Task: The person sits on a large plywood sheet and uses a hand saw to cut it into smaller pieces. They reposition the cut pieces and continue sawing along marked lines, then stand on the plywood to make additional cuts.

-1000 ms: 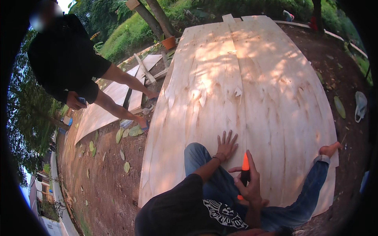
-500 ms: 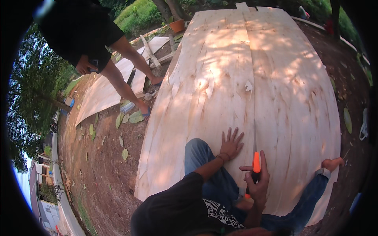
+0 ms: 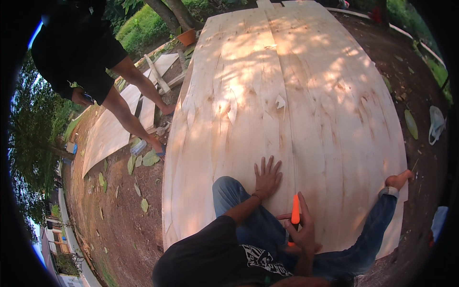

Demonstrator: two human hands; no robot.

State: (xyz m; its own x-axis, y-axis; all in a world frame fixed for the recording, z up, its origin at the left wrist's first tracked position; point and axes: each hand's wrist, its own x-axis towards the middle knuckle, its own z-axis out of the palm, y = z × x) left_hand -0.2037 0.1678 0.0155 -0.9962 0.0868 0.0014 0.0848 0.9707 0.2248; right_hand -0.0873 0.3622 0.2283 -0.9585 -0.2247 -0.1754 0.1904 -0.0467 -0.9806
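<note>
A large pale plywood sheet (image 3: 229, 158) lies before me, with a straight line running lengthwise through it. My left hand (image 3: 268, 179) is open, fingers spread, pressing flat on the plywood just left of that line. Close to my body, my right hand (image 3: 304, 233) is closed round the orange-and-black handle of what looks like a handsaw (image 3: 295, 206). One finger stretches forward along the handle. The handle stands in line with the lengthwise line. Any blade is edge-on or hidden, so I cannot make it out.
My bent jeans-clad leg (image 3: 228, 191) and bare foot (image 3: 398, 179) rest on the sheet. At the left stands another person (image 3: 126, 112) in black, beside plywood offcuts (image 3: 112, 131). Leaves and a plastic bag (image 3: 436, 125) lie on the ground.
My right hand has drawn the orange-and-black handle slightly back toward my body. My left hand stays flat on the plywood. The whole view has shifted, so things appear farther left.
</note>
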